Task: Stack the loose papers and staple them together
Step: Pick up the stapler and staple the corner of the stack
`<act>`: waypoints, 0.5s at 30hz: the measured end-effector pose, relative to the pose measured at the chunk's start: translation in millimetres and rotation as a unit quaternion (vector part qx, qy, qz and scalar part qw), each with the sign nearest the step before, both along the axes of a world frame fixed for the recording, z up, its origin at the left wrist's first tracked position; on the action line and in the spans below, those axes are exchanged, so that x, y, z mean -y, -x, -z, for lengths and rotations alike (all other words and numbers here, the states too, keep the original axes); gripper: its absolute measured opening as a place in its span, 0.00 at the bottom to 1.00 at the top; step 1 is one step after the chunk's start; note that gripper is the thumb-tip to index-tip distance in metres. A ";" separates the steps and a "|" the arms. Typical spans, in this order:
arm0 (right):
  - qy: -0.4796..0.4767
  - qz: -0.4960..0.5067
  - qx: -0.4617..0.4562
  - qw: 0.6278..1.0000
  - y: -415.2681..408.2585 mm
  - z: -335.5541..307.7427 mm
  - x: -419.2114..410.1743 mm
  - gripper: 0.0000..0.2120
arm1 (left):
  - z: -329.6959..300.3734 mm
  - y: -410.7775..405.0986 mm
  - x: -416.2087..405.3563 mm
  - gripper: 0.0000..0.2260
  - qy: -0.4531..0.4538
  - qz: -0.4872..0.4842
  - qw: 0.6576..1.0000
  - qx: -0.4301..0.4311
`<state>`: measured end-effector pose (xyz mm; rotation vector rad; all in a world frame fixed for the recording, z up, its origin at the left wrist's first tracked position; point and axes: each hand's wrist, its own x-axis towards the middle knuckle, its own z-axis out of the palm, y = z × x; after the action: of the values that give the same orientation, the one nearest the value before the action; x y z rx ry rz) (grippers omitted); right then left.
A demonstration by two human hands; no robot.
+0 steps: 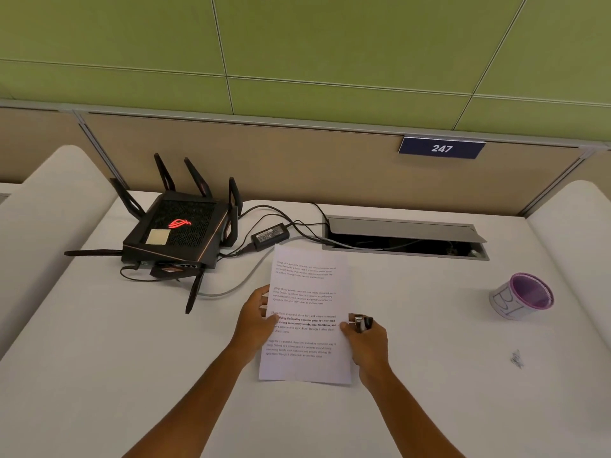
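Papers (309,312) printed with blocks of text lie in one squared stack on the white counter (429,408), straight ahead of me. I see my left hand (256,320) resting on the stack's left edge, thumb on the top sheet and fingers spread. My right hand (367,338) is closed around a small dark stapler (362,323) at the stack's right edge, about halfway up the page. A black router (175,234) with antennas sits to the far left, its power adapter (269,235) beside it. A purple-rimmed cup (522,295) lies tilted at the far right.
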<state>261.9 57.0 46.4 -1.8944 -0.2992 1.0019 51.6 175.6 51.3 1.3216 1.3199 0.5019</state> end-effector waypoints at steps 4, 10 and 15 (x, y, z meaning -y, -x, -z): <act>0.006 -0.009 0.035 0.999 -7.4 5.6 -28.5 0.07 | 8.9 -7.1 -22.9 0.25 -0.017 0.005 0.999 -0.028; 0.055 -0.045 0.101 0.992 -12.9 17.9 -49.1 0.05 | 24.0 -12.3 -38.7 0.24 -0.054 0.016 0.996 -0.074; 0.096 -0.082 0.151 0.981 -14.9 24.1 -52.3 0.06 | 35.5 -13.9 -43.2 0.22 -0.111 0.016 0.986 -0.126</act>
<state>276.8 109.3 22.3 -2.2294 -0.5612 0.8733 65.6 218.8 15.8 1.6306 1.4794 0.4814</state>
